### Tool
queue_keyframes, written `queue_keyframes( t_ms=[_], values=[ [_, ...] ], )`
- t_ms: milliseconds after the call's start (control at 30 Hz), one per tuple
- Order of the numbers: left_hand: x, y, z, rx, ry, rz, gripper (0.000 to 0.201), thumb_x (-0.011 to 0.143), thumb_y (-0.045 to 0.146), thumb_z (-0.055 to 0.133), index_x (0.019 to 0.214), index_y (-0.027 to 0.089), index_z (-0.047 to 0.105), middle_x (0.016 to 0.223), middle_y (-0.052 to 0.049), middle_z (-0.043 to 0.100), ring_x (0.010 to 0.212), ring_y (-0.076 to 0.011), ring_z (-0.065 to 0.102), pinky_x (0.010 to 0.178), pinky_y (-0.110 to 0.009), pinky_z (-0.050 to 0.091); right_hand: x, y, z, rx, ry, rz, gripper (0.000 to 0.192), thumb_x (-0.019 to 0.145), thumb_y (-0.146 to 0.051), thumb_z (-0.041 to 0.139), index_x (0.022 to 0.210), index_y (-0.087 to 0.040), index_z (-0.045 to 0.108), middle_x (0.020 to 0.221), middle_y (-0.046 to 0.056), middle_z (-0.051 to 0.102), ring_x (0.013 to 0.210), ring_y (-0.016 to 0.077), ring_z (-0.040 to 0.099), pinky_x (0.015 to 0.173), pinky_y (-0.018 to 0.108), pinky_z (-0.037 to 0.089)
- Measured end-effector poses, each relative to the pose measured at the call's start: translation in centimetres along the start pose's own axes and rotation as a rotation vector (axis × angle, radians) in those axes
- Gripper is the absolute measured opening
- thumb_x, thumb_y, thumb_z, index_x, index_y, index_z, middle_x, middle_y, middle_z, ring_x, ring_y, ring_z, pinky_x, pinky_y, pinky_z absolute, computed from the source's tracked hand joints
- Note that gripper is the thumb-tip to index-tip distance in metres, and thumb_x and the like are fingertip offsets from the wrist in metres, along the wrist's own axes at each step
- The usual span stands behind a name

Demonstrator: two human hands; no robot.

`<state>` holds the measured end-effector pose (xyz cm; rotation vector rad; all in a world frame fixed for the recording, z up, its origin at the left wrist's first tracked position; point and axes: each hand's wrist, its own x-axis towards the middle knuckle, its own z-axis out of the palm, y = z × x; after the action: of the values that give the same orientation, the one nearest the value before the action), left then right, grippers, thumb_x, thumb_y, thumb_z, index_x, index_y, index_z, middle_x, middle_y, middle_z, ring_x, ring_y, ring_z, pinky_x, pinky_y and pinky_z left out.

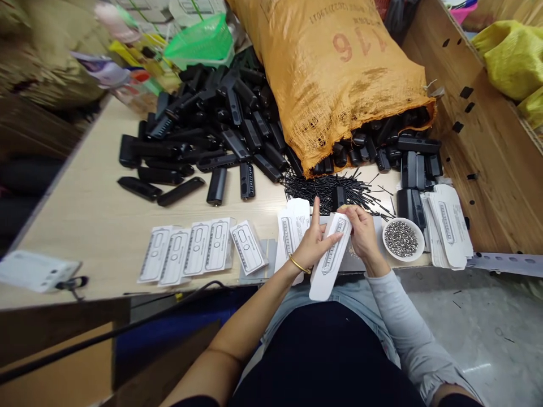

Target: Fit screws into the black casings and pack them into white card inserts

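A white carton (pixel 328 274) printed with a line drawing stands tilted between my two hands in front of my body. My left hand (pixel 314 243) grips its left side, the thumb lying across the printed face and the index finger pointing outward. At the carton's far end, my right hand (pixel 360 229) pinches the edge with bent fingers. Just beyond that end sits a black device (pixel 338 196); whether it touches the carton is unclear. Flat white cartons (pixel 292 223) lie under and beside my left hand. To the right of my right hand is a white bowl of small metal parts (pixel 401 238).
Black devices (pixel 237 107) are heaped at the back, near an orange woven sack (pixel 339 73) spilling more. Thin black sticks (pixel 314 186) lie ahead of my hands. Several packed cartons (pixel 197 249) line the left front; flat cartons (pixel 449 226) stack at right, by a wooden panel (pixel 475 130).
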<state>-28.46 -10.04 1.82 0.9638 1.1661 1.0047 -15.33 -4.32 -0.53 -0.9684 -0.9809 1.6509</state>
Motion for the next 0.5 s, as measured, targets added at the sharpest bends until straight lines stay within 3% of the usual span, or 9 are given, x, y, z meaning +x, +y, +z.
queue_keyframes(
  t_ms=[100, 167, 200, 267, 333, 400, 433, 500],
  values=[
    [0.6, 0.2, -0.8, -0.05, -0.006, -0.031, 0.116, 0.084, 0.043, 0.066, 0.147, 0.02, -0.029, 0.077, -0.002, 0.063, 0.06, -0.0121, 0.058, 0.056, -0.022, 0.046, -1.5, 0.3, 0.0, -0.129, -0.022, -0.097, 0.026, 0.088, -0.041, 0.06, 0.098, -0.018, 0.066, 0.11, 0.006, 0.062, 0.102, 0.0154, 0.057, 0.09, 0.028, 0.046],
    [1.1, 0.2, -1.4, -0.025, 0.039, -0.007, 0.105, 0.09, 0.049, 0.057, 0.15, 0.018, -0.023, 0.074, -0.003, 0.063, 0.057, -0.0127, 0.058, 0.054, -0.023, 0.047, -1.7, 0.2, 0.1, -0.127, -0.021, -0.055, 0.029, 0.086, -0.039, 0.063, 0.109, -0.02, 0.062, 0.113, 0.004, 0.061, 0.099, 0.0147, 0.058, 0.087, 0.027, 0.047],
    [1.3, 0.1, -1.7, 0.011, 0.042, 0.064, 0.097, 0.093, 0.05, 0.051, 0.152, 0.018, -0.019, 0.08, -0.005, 0.066, 0.061, -0.0138, 0.06, 0.057, -0.025, 0.05, -1.5, 0.0, 0.2, -0.082, 0.025, -0.034, 0.033, 0.084, -0.039, 0.065, 0.111, -0.021, 0.059, 0.111, 0.004, 0.061, 0.093, 0.0136, 0.059, 0.082, 0.026, 0.048],
    [1.7, -0.1, -2.0, 0.173, -0.019, 0.34, 0.086, 0.093, 0.047, 0.052, 0.155, 0.022, -0.002, 0.112, -0.015, 0.064, 0.092, -0.0202, 0.065, 0.081, -0.035, 0.054, -0.6, -0.3, 0.4, 0.05, 0.197, -0.038, 0.037, 0.083, -0.043, 0.066, 0.109, -0.019, 0.053, 0.103, 0.003, 0.06, 0.083, 0.0112, 0.058, 0.075, 0.025, 0.049],
    [2.0, -0.2, -2.1, 0.383, -0.083, 0.68, 0.085, 0.085, 0.042, 0.065, 0.153, 0.024, 0.017, 0.142, -0.018, 0.044, 0.131, -0.028, 0.045, 0.108, -0.046, 0.039, 0.5, -0.7, 0.7, 0.088, 0.292, -0.068, 0.039, 0.083, -0.047, 0.064, 0.106, -0.018, 0.05, 0.098, 0.002, 0.058, 0.079, 0.0105, 0.056, 0.073, 0.025, 0.049],
    [2.2, 0.0, -2.2, 0.494, 0.018, 0.913, 0.08, 0.075, 0.038, 0.075, 0.143, 0.02, 0.035, 0.146, -0.018, 0.037, 0.142, -0.0307, 0.027, 0.115, -0.051, 0.027, 1.1, -0.7, 1.1, -0.064, 0.208, -0.093, 0.039, 0.087, -0.051, 0.057, 0.105, -0.017, 0.05, 0.097, 0.004, 0.057, 0.08, 0.0122, 0.055, 0.073, 0.027, 0.049],
    [2.3, 0.2, -2.3, 0.492, 0.117, 0.942, 0.074, 0.074, 0.036, 0.076, 0.137, 0.018, 0.041, 0.142, -0.018, 0.042, 0.141, -0.0302, 0.03, 0.114, -0.05, 0.029, 1.2, -0.5, 1.2, -0.226, 0.155, -0.121, 0.038, 0.088, -0.05, 0.055, 0.106, -0.017, 0.051, 0.1, 0.006, 0.057, 0.084, 0.0143, 0.055, 0.076, 0.03, 0.049],
    [2.1, 0.8, -2.7, 0.446, 0.316, 0.826, 0.059, 0.076, 0.038, 0.073, 0.124, 0.014, 0.048, 0.126, -0.016, 0.054, 0.124, -0.026, 0.051, 0.103, -0.043, 0.044, 1.2, 0.3, 1.1, -0.662, 0.134, -0.206, 0.039, 0.087, -0.046, 0.057, 0.111, -0.015, 0.054, 0.11, 0.011, 0.055, 0.1, 0.0216, 0.052, 0.088, 0.039, 0.046]
  ],
)
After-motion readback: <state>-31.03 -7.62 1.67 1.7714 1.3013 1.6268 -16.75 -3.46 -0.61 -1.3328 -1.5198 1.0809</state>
